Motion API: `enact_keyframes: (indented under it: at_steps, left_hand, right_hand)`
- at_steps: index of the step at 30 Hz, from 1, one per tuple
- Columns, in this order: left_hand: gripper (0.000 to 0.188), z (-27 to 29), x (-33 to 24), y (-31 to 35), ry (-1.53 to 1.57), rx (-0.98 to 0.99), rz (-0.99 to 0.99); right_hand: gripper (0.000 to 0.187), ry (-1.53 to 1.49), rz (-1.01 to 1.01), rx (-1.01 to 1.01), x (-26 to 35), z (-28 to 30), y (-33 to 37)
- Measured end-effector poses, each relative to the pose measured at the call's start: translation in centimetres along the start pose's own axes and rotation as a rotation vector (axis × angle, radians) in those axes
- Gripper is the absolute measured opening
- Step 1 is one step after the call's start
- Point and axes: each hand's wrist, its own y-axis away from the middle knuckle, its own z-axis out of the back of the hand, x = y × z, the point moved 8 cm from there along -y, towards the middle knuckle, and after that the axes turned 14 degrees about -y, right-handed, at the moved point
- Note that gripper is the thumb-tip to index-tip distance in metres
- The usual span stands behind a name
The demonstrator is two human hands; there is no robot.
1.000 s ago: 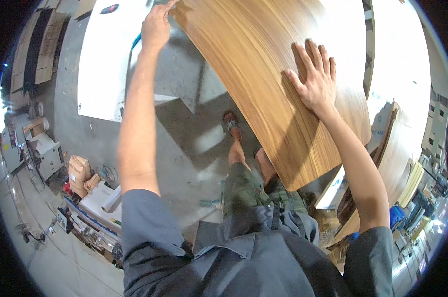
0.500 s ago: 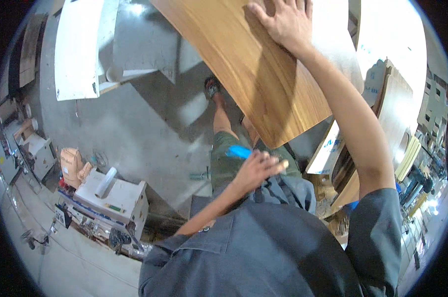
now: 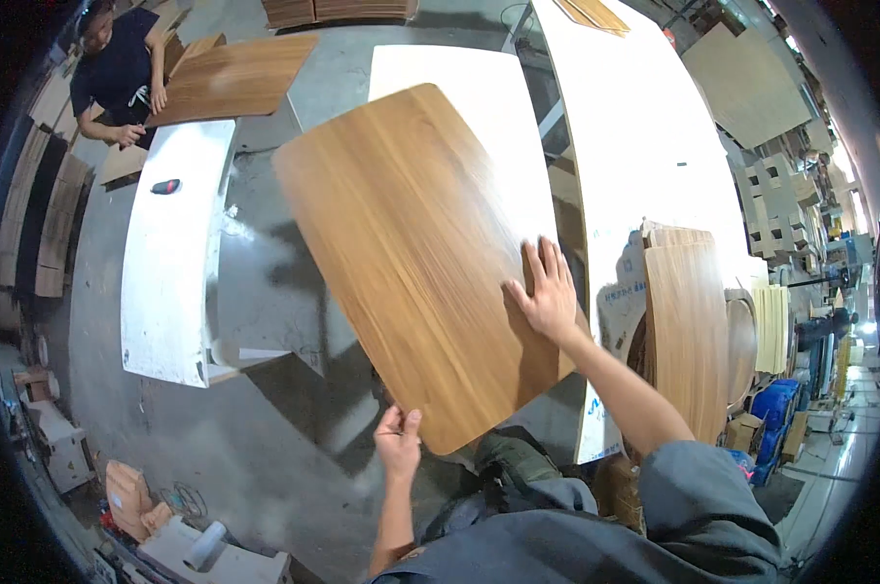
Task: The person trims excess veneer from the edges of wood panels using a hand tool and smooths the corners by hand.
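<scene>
A rectangular wood-grain board point(image 3: 411, 253) with rounded corners lies tilted across the middle, its far part over a white-topped table point(image 3: 449, 68). My right hand point(image 3: 549, 297) rests flat on the board near its right edge, fingers spread. At the near left corner, my left hand point(image 3: 398, 448) is closed beside the board's edge, with thumb and fingers curled. A small dark sliver shows between those fingers. What it belongs to is too small to make out.
Another person point(image 3: 114, 73) stands at the far left by a second wood-grain board point(image 3: 235, 78). A red-and-black tool point(image 3: 165, 187) lies on the left white bench point(image 3: 172, 282). To the right, stacked boards point(image 3: 688, 331) lean by a long white table point(image 3: 644, 127).
The view has tipped up, bringing the whole board and the other person into sight. My left hand, earlier holding something blue with a pale end near my lap, is now at the board's corner.
</scene>
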Motion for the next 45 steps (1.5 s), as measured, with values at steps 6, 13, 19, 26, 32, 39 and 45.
enact_keyframes:
  at_steps: [6, 13, 19, 26, 32, 39, 45]
  left_hand:
    - [0.027, 7.9, -8.9, -11.9, -0.283, 0.248, -0.126]
    - [0.03, 10.4, -16.6, -30.6, -0.117, 0.309, -0.349]
    - [0.039, 2.6, -25.8, -53.2, -0.41, 0.14, -0.816]
    - [0.039, -8.1, -36.2, -63.3, -0.715, 0.121, -0.945]
    - [0.046, -8.0, -34.2, -55.3, -0.753, 0.357, -0.97]
    - [0.059, 5.7, -22.6, -31.6, -0.971, 0.298, -1.157]
    - [0.051, 12.1, -15.6, -13.7, -1.055, 0.321, -0.89]
  right_hand:
    - [0.084, 0.1, -0.348, -0.014, 3.3, -2.9, 4.5]
    - [0.087, 0.065, 0.239, 0.349, 9.6, -6.0, -9.5]
    - [0.092, 0.149, 0.447, 0.426, 12.2, -9.2, -15.9]
    - [0.097, 0.198, 0.36, 0.511, 10.4, -9.9, -15.8]
    - [0.1, 0.26, 0.346, 0.477, 9.0, -9.1, -15.6]
    - [0.097, 0.223, 0.463, 0.344, 9.3, -10.2, -16.5]
    - [0.092, 0.178, 0.586, 0.247, 8.9, -10.1, -16.2]
